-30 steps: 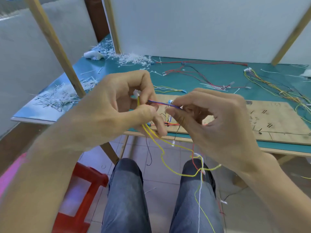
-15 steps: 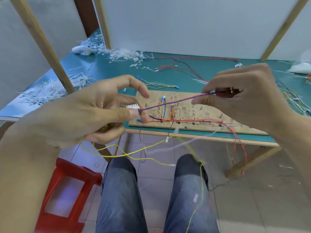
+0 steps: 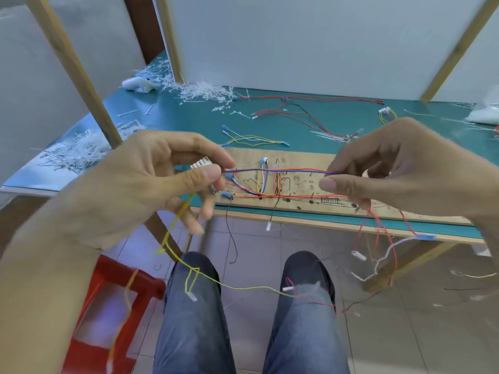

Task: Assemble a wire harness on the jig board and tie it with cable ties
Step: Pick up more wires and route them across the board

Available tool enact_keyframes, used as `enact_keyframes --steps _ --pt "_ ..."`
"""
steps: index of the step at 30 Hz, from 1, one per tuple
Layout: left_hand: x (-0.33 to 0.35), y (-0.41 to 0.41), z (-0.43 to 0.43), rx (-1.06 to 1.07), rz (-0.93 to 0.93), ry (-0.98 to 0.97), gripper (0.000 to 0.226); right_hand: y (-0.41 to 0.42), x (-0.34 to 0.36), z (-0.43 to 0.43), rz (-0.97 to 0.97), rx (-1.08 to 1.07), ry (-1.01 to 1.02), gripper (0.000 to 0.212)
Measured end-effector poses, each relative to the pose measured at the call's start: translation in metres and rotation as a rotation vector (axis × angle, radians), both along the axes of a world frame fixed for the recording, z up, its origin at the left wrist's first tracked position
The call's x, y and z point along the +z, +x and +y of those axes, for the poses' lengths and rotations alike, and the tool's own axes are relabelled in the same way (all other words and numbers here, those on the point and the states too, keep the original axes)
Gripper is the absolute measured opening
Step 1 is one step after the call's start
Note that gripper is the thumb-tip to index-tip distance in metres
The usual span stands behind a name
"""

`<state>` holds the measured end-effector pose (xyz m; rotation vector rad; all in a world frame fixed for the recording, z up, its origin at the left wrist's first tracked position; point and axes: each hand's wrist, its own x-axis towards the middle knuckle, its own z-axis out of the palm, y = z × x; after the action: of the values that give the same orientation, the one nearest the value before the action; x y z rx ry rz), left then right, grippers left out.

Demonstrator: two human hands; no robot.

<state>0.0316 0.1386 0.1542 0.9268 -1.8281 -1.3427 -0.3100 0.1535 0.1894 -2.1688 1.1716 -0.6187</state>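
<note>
Left hand (image 3: 151, 184) pinches one white connector (image 3: 201, 164), right hand (image 3: 399, 171) pinches two wires (image 3: 278, 170)

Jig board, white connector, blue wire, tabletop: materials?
Jig board: looks like plywood, unfinished matte tan, pen marks on it. White connector in the left hand: likely moulded plastic, ribbed. Blue wire pinched by the right hand: thin, flexible, probably plastic insulation; core unseen. Tabletop: smooth teal sheet, possibly vinyl or rubber mat; unconfirmed.
</note>
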Motion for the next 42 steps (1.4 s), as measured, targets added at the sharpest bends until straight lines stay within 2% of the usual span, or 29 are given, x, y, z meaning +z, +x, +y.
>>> enact_keyframes --steps 3,5,7,9,11,14,16,20,25,27,30,33,37,39,42 --pt "-0.011 -0.008 0.007 0.079 0.153 0.054 0.017 0.015 -0.014 0.003 -0.007 -0.141 -0.076 0.022" --pt "-0.023 -0.014 0.01 0.176 0.212 0.061 0.014 0.024 -0.027 0.008 -0.02 -0.218 -0.035 0.018" --pt "-0.029 -0.019 0.011 0.259 0.274 0.057 0.013 0.028 -0.04 0.011 -0.123 -0.163 0.204 0.016" --pt "-0.032 -0.022 0.011 0.296 0.31 0.049 0.012 0.028 -0.051 0.011 -0.262 -0.156 0.429 0.024" --pt "-0.034 -0.022 0.01 0.297 0.306 0.037 0.013 0.028 -0.061 0.01 -0.339 -0.215 0.453 0.025" --pt "-0.036 -0.016 0.01 0.251 0.247 0.016 0.015 0.029 -0.072 0.014 -0.458 -0.31 0.332 0.017" --pt "-0.037 -0.011 0.012 0.198 0.225 0.037 0.019 0.028 -0.078 0.017 -0.446 -0.383 0.146 0.016" --pt "-0.042 -0.008 0.014 0.195 0.25 0.094 0.025 0.028 -0.083 0.019 -0.182 -0.473 -0.284 0.023" --pt "-0.048 -0.015 0.015 0.31 0.318 0.104 0.014 0.032 -0.088 0.031 -0.025 -0.467 -0.364 0.023" --pt "-0.048 -0.018 0.016 0.329 0.344 0.101 0.013 0.034 -0.088 0.036 -0.004 -0.426 -0.332 0.025" --pt "-0.047 -0.022 0.017 0.352 0.368 0.093 0.015 0.036 -0.089 0.042 -0.08 -0.365 -0.229 0.029" --pt "-0.048 -0.023 0.018 0.356 0.292 0.074 0.015 0.033 -0.085 0.042 -0.266 -0.363 -0.047 0.035" --pt "-0.051 -0.022 0.023 0.307 0.216 0.092 0.015 0.026 -0.081 0.025 -0.331 -0.384 -0.025 0.032" --pt "-0.052 -0.025 0.025 0.272 0.241 0.111 0.016 0.034 -0.085 0.017 -0.307 -0.288 0.043 0.024" --pt "-0.054 -0.03 0.022 0.263 0.288 0.129 0.017 0.053 -0.095 0.011 -0.314 -0.042 0.302 0.021"
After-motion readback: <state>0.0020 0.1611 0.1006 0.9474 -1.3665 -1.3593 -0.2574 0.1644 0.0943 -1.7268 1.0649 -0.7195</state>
